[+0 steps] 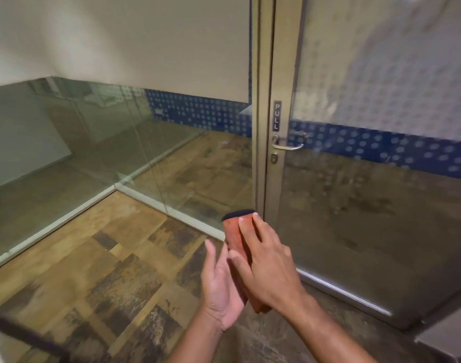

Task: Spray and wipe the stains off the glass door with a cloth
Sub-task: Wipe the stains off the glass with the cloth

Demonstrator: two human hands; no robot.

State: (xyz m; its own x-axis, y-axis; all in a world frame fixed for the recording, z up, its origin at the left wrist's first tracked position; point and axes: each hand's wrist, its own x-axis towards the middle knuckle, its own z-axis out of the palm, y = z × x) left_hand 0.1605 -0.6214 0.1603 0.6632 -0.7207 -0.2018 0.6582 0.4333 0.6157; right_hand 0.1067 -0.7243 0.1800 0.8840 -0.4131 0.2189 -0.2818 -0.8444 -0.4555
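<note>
Right hand (266, 260) lies with straight fingers on the folded orange cloth (232, 233), pressing it against the open left hand (219, 286), below and left of the door handle (288, 144). The cloth seems to be being readied. Next it needs carrying to the smeared glass door (355, 205) below that handle.
</note>
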